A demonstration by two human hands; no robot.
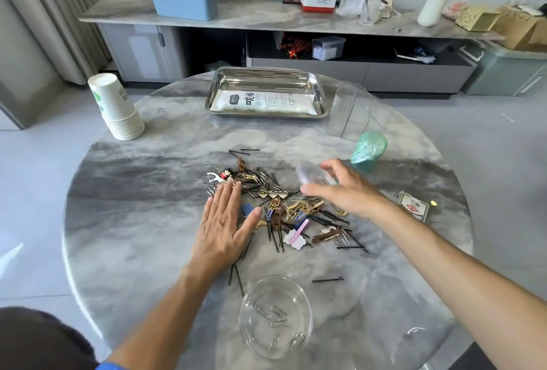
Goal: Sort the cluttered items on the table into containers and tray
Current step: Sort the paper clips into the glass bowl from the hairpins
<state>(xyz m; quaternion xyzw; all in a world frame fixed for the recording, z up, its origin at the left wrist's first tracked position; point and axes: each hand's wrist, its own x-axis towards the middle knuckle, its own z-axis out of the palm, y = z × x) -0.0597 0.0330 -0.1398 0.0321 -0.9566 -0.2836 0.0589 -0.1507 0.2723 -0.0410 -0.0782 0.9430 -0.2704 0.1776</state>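
Note:
A heap of black bobby pins, paper clips and coloured hair clips point(284, 210) lies mid-table. My left hand point(225, 227) rests flat and open on the heap's left edge, fingertips on some clips. My right hand point(340, 189) hovers over the heap's right side and grips a small clear plastic container point(310, 174), which is blurred. A clear glass bowl point(276, 316) near the front edge holds several paper clips. At the back, a steel tray point(321, 94) holds a white packet point(263, 101).
A ribbed clear organizer point(352, 112) and a green cylindrical container point(368, 152) stand at the back right. An upturned stack of paper cups point(117, 106) is at the back left. A card pack point(413, 207) lies right of the heap. Stray pins point(327, 280) lie near the bowl.

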